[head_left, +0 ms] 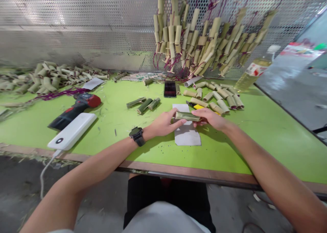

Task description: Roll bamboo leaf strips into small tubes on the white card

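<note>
Both hands hold one short green bamboo tube (187,116) lying crosswise over a grey sheet of sandpaper (187,136) on the green table (268,137). My left hand (165,123), with a black watch on the wrist, grips the tube's left end with curled fingers. My right hand (211,118) closes over its right end. Three darker green bamboo pieces (144,104) lie just left of the hands. A heap of pale cut tubes (219,98) lies behind my right hand, beside a yellow-handled knife (197,106).
A phone (170,89) lies beyond the hands. At the left are a red and black cordless drill (76,109), a white power bank (72,131) with a cable, and a pile of bamboo pieces (46,78). Strung bamboo bundles (201,39) hang on the perforated wall. An oil bottle (255,71) stands at the right.
</note>
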A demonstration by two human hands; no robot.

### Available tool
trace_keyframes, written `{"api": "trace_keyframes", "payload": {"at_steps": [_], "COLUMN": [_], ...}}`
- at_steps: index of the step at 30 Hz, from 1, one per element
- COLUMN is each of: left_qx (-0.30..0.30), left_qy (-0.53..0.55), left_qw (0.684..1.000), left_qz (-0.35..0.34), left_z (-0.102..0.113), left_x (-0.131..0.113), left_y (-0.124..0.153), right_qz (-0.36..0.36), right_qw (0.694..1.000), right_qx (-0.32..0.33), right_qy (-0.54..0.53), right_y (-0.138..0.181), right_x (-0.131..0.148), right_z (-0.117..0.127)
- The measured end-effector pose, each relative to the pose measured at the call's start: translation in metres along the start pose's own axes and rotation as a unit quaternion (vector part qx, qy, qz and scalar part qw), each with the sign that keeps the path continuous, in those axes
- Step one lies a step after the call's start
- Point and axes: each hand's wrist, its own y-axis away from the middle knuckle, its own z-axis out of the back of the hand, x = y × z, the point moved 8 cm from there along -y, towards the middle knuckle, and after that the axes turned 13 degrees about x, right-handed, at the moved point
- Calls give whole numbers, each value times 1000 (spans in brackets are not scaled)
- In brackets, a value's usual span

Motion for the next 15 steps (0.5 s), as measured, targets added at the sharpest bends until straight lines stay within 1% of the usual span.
{"api": "trace_keyframes", "payload": {"at_steps": [4,7,11,15], "left_qx": [6,4,8,15], "left_qy": [19,16,1,-26], "left_qw": [1000,1000,1000,1000], "left_qz": [-15,-22,-20,-11], "left_z": [-1,0,-1,-2], "left_x": [-1,-2,-2,-2], "left_y": [0,0,0,0], "right_qz": [22,38,40,53], "right_qw": [999,995,976,959], "right_qx": [-12,-45,-99,-118], "right_qy": [22,86,188,252], "right_y": [0,3,9,8], "right_x": [3,9,15,20], "right_z": [4,11,19,13]}}
